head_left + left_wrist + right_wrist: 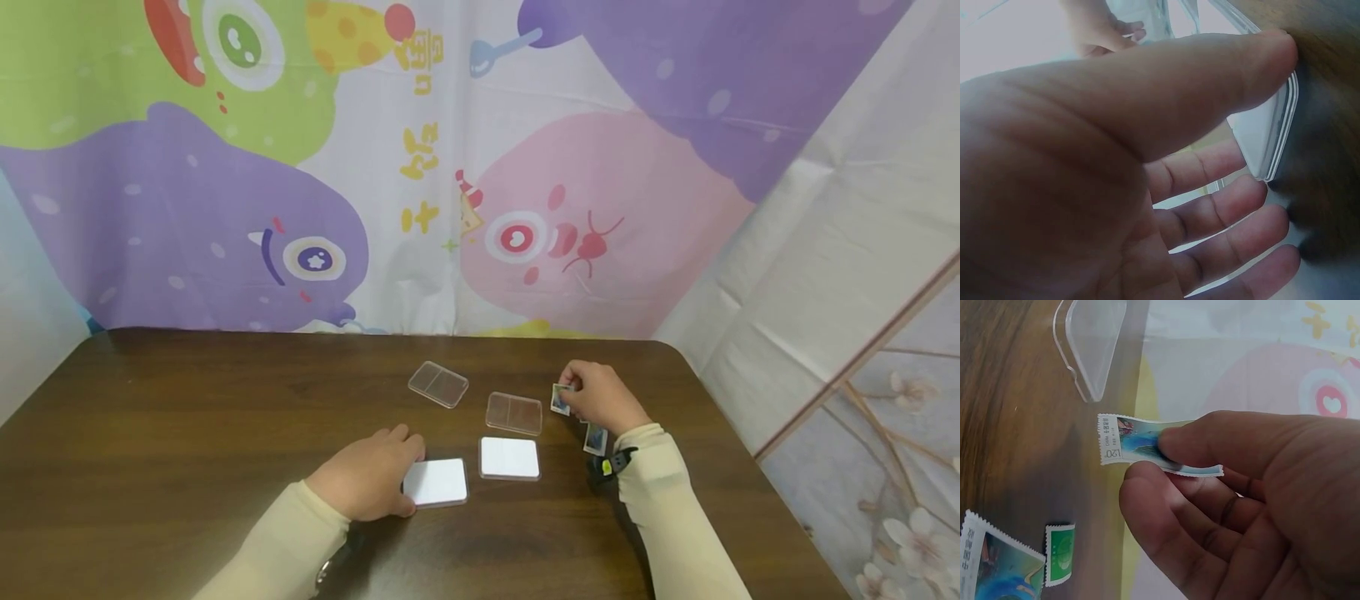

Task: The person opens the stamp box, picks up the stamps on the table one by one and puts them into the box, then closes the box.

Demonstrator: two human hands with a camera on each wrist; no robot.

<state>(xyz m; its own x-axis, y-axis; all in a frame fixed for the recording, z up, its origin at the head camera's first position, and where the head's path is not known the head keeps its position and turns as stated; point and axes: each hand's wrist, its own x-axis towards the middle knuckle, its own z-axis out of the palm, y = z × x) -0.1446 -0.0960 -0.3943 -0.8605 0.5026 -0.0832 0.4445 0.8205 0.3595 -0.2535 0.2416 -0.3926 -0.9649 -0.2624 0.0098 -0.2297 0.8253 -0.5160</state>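
- Pinching held stamp [1138,440] btwn thumb & index of R hand [603,398], bringing tips narrow.
- Holding same over R part of table [225,417], just right of R shell [514,414]; not telling height clearly.
- Covering stamp's middle & much of one end w/ thumb; reading "1.20" in R wrist view, but blurring to bluish patch in head view.
- Running w/ long axis nearly crosswise in R wrist view, bowing slightly; pointing w/ white lettered end away from palm.
- Spanning L case [437,482] w/ L hand [367,475], setting thumb & fingers wide at opposite edges, hiding case's L end.
- Lying beside R case [510,458], showing white on top, as w/ L case.
- Seeing clear L shell [438,384] beyond, slanting.
- Cutting off landscape stamp [1004,565] at lower L corner of R wrist view; showing green stamp [1060,555] just beside, hardly making out same in head view.
- Washing out upper L of L wrist view.
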